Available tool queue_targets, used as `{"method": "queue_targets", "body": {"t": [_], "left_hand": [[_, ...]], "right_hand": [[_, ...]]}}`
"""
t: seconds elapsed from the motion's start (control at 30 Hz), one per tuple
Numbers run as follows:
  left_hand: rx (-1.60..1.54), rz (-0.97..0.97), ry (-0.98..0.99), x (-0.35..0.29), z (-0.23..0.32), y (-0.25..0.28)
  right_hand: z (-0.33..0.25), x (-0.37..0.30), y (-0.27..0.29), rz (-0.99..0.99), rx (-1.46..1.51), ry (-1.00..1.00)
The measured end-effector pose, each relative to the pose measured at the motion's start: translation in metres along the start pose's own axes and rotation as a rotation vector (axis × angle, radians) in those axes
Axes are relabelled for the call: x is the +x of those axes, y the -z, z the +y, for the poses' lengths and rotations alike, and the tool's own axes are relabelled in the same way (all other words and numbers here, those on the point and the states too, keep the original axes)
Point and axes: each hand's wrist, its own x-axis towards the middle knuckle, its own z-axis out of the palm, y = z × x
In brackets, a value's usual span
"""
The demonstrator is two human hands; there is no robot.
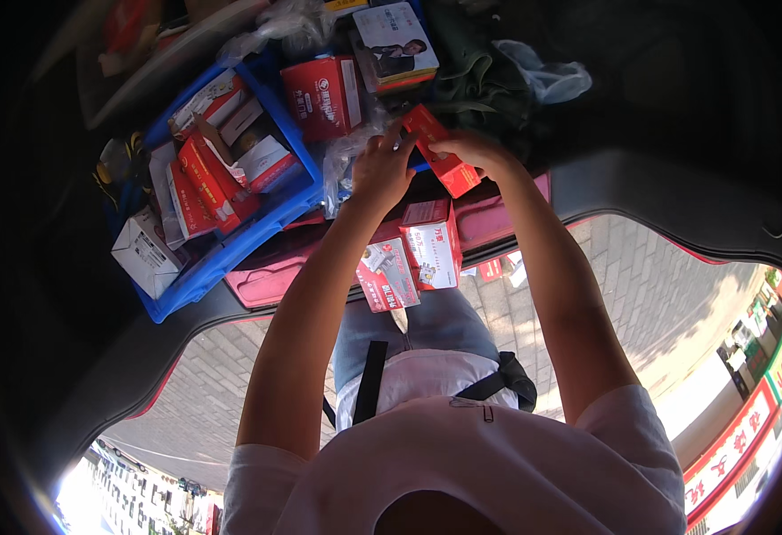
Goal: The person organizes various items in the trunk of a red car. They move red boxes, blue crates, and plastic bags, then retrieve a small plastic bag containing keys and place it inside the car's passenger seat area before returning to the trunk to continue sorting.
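My right hand (pixel 473 153) grips a long red carton (pixel 442 152) over the rear edge of the car's cargo space, its thumb on the top face. My left hand (pixel 382 172) is just left of that carton, fingers apart and slightly bent, the fingertips close to its far end. Whether they touch it I cannot tell. Beneath the left hand lies a crumpled clear plastic bag (pixel 337 165). Two red-and-white cartons, one (pixel 431 245) beside the other (pixel 388 275), are at the sill in front of my waist.
A blue plastic crate (pixel 295 198) at left holds several red and white cartons. Behind it stand a larger red box (pixel 321 96) and a stack of printed packs (pixel 395 45). Dark green cloth (pixel 480 85) and a clear bag (pixel 547 71) lie at far right. Paving (pixel 623 267) shows beyond the sill.
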Motion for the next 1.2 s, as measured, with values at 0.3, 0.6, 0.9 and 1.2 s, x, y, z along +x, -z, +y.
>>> {"method": "queue_targets", "body": {"t": [0.3,0.6,0.9,1.2], "left_hand": [[0.442,-0.211,0.119,0.011,-0.059,-0.037],[0.406,-0.576,0.235,0.008,-0.035,-0.044],[0.242,0.168,0.014,0.061,0.008,-0.010],[-0.047,-0.163,0.124,0.132,-0.013,-0.032]], "right_hand": [[0.074,0.007,0.026,0.063,0.359,0.146],[0.086,0.011,0.008,0.016,0.096,0.153],[0.066,0.000,0.004,0.214,0.099,0.186],[0.027,0.041,0.008,0.528,-0.657,0.166]]}}
